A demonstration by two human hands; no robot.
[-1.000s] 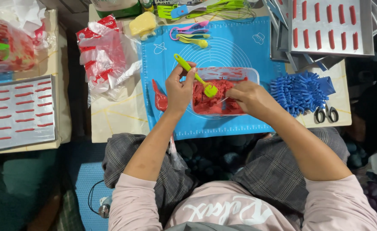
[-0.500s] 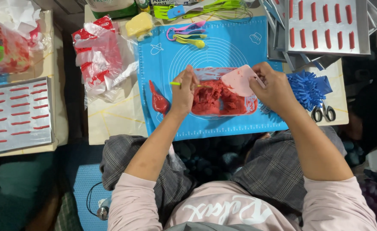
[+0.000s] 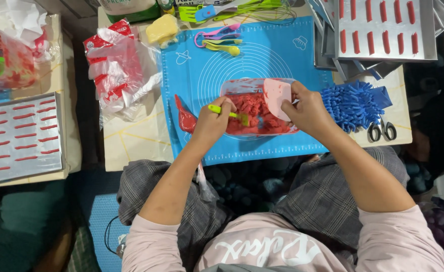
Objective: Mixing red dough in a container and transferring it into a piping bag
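Left hand (image 3: 209,126) grips a yellow-green spatula (image 3: 227,112), right hand (image 3: 307,108) pinches a pink scraper (image 3: 276,95) at the clear container (image 3: 232,85) of red mix (image 3: 254,113), dead center on the blue mat (image 3: 262,55). Scrape toward 6 o'clock, steadying that container.

Container (image 3: 262,108) on mat (image 3: 242,60); mitt (image 3: 353,103) right, scissors (image 3: 381,132) perhaps beside.

Both forearms reach forward and converge over the clear rectangular plastic tub (image 3: 258,108). The left hand (image 3: 211,123) is fisted at its near-left corner; the right hand (image 3: 307,108) pinches at its right end.
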